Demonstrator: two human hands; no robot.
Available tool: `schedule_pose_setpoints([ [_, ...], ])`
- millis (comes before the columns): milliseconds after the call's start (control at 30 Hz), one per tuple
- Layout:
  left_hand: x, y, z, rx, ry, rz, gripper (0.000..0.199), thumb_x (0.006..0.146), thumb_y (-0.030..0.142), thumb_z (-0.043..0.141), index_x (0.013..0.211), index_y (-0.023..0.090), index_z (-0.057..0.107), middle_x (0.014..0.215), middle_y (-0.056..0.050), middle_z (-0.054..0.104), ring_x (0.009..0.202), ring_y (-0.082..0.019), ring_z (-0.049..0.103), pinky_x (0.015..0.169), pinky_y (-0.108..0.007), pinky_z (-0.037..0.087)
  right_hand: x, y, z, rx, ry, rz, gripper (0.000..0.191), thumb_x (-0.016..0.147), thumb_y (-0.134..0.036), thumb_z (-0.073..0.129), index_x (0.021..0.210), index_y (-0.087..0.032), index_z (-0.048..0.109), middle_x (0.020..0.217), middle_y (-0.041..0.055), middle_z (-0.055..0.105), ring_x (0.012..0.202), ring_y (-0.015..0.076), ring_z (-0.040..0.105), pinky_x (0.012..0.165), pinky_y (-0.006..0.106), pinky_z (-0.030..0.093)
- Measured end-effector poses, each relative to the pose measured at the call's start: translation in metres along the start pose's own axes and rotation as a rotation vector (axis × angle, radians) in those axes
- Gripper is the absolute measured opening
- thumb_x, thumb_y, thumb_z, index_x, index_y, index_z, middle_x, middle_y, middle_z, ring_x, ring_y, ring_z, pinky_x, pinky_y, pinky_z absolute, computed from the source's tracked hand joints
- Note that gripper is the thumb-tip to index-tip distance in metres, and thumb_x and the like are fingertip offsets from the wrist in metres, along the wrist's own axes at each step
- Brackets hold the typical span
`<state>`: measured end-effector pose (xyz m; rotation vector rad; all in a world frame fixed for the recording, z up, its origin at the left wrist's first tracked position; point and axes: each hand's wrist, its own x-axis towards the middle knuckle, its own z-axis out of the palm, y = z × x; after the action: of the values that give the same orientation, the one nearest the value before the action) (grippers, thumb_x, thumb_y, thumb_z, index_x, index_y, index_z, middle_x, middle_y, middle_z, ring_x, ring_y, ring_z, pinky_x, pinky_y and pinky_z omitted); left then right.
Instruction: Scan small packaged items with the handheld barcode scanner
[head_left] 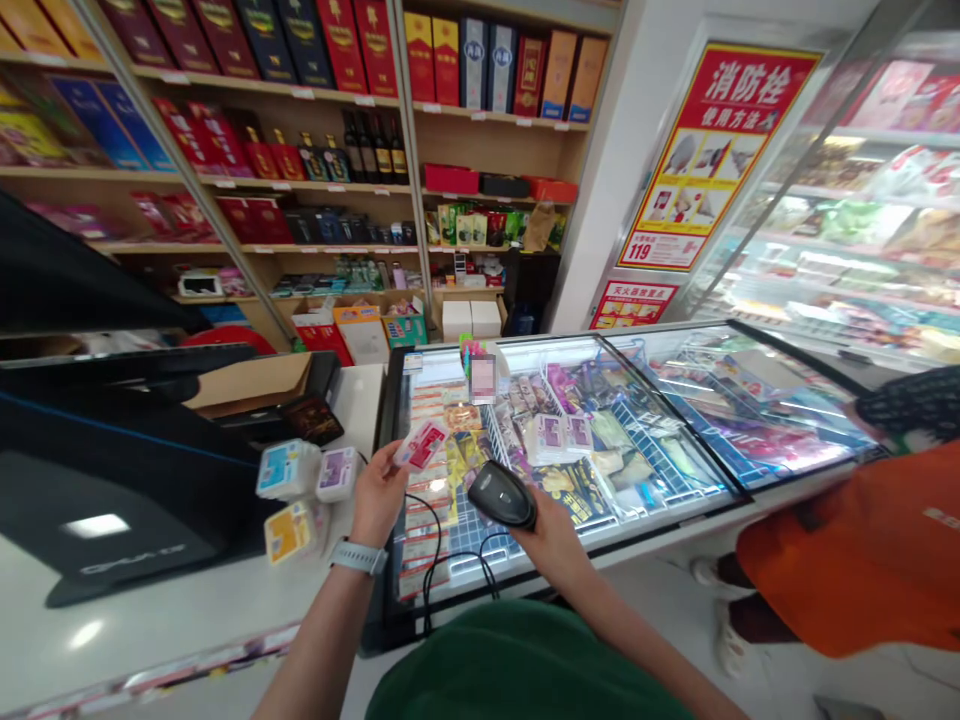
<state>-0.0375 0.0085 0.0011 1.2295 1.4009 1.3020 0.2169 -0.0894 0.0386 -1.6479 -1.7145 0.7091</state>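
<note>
In my left hand (pixel 377 497) is a small clear plastic box with a pink-red label (pixel 422 446), tilted above the freezer's left end. My right hand (pixel 551 535) grips a black barcode scanner (pixel 501 494), its head pointing up and left near the box. The scanner's black cable (pixel 433 545) loops over the glass below. Left of my left hand, similar small boxes stand on the counter: ones with a blue label (pixel 279 466), a purple label (pixel 336 472) and a yellow label (pixel 289 533). Two more purple-labelled boxes (pixel 562 437) rest on the freezer glass beyond the scanner.
A glass-topped chest freezer (pixel 682 515) full of packaged goods stretches to the right. A black checkout terminal (pixel 135 500) and an open cardboard box (pixel 251 388) are on the left. Someone in an orange garment (pixel 862 560) stands at the right. Stocked shelves (pixel 315 180) line the back.
</note>
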Motion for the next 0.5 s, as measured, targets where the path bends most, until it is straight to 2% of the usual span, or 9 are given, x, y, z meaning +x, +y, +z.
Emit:
schedule_pose_setpoints([
  [367, -0.004, 0.012, 0.008, 0.007, -0.002, -0.021, 0.047, 0.072, 0.028, 0.063, 0.116, 0.014, 0.056, 0.106, -0.01, 0.069, 0.096, -0.022, 0.066, 0.09, -0.038, 0.051, -0.002, 0.001, -0.001, 0.022, 0.033, 0.018, 0.034, 0.07, -0.012, 0.059, 0.103, -0.02, 0.062, 0.093, 0.0051, 0.07, 0.087, 0.0217, 0.065, 0.076, 0.029, 0.048],
  [500, -0.003, 0.006, 0.008, -0.035, -0.007, -0.01, 0.049, 0.071, 0.029, 0.065, 0.117, 0.014, 0.056, 0.108, -0.011, 0.068, 0.096, -0.022, 0.065, 0.092, -0.039, 0.05, -0.001, 0.001, -0.002, -0.004, 0.049, -0.001, 0.033, 0.07, -0.012, 0.06, 0.103, -0.019, 0.062, 0.094, 0.0066, 0.069, 0.089, 0.0221, 0.064, 0.076, 0.029, 0.048],
])
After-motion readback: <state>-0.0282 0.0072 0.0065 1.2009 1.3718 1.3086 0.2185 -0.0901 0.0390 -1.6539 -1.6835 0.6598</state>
